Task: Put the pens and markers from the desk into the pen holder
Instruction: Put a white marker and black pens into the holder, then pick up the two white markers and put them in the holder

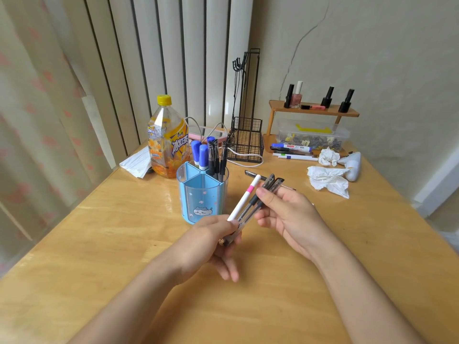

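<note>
Pens are what this job is about, and they go into the holder (pixel 201 194), the blue cup with 4 parts that stands on the desk (pixel 99 244) in front of the bottle (pixel 166 137). The back parts of the holder already have some blue markers (pixel 202 155) and dark pens in them; the 2 front parts look empty. The left hand (pixel 211 242) is closed around the low end of a bunch (pixel 250 202) of 3 pens, 1 white with a pink band and 2 dark ones. The right hand (pixel 285 214) pinches the same bunch higher up with thumb and fingers. The bunch is up in the air, just to the right of the holder and slanted, with the caps pointing away. More pens (pixel 293 151) lie far back by the clear box (pixel 313 135), and 1 dark pen (pixel 253 173) lies on the desk behind the bunch. To do this step well, I think the person should line the ends up, tip the bunch straight up, hold it over an open part, and let it slide down gently so the cup does not tip.
</note>
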